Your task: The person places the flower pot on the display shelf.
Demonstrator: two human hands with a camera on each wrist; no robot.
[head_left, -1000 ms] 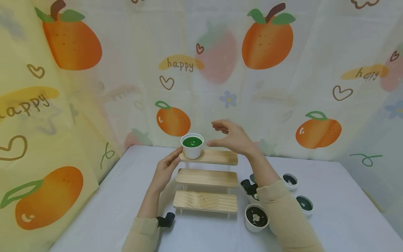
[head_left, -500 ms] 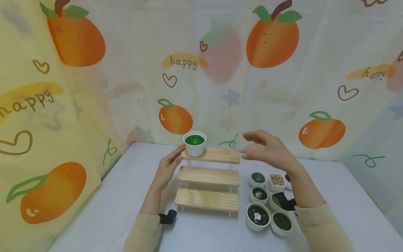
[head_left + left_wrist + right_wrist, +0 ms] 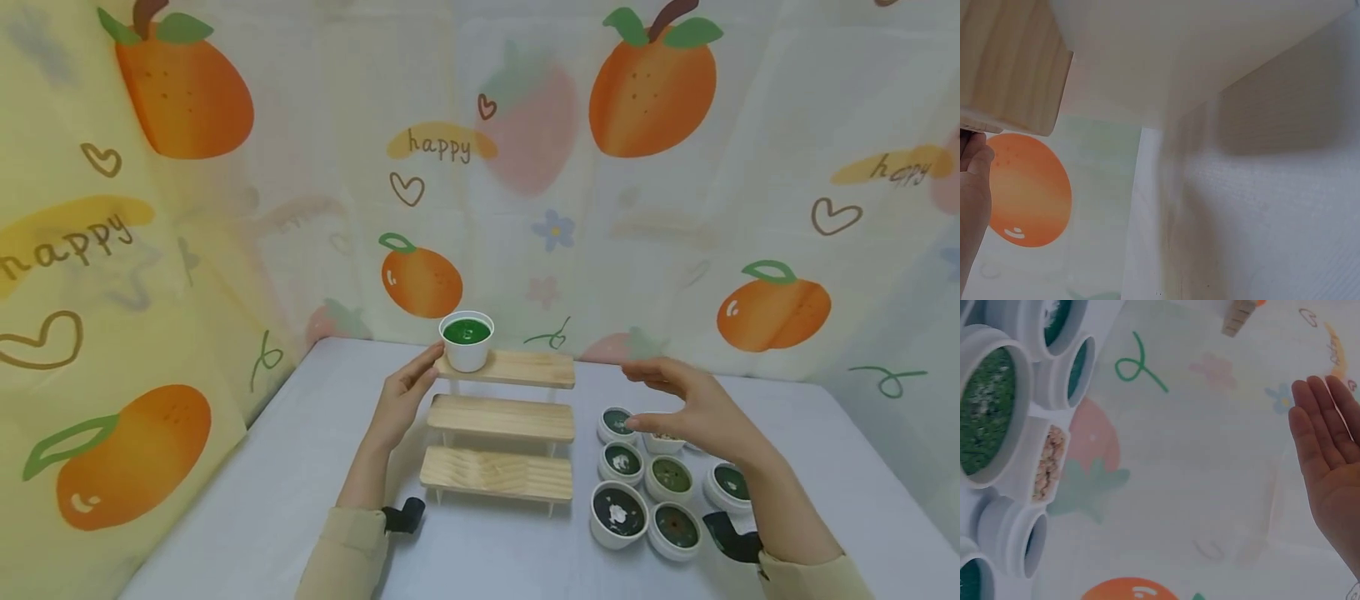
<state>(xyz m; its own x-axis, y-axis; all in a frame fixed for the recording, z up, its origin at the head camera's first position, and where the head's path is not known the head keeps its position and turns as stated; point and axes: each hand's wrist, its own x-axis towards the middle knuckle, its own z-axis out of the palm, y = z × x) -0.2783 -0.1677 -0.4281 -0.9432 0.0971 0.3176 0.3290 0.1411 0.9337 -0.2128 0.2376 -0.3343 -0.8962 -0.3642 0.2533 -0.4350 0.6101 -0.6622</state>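
A white cup (image 3: 467, 352) with glossy green contents stands at the left end of the top board (image 3: 532, 368) of a three-step wooden stand. My left hand (image 3: 397, 408) reaches up beside the stand with fingers extended, fingertips right at that board's left end, close to the cup. The left wrist view shows part of this hand (image 3: 974, 187) at the edge, by a wooden board (image 3: 1016, 69). My right hand (image 3: 708, 412) holds nothing and hovers over a group of small white bowls. Its fingers look straight in the right wrist view, with the palm (image 3: 1338, 487) showing.
Right of the stand sit several white bowls with dark or green contents, among them a larger front bowl (image 3: 618, 512). A square dish (image 3: 1050, 462) of pale bits stands among them. The lower boards (image 3: 498, 475) bear nothing. A fruit-printed cloth (image 3: 510, 250) hangs behind.
My right hand has drawn away from the cup, moving right and down to above the bowls. My left hand has stayed at the top board's end, and the cup stands still.
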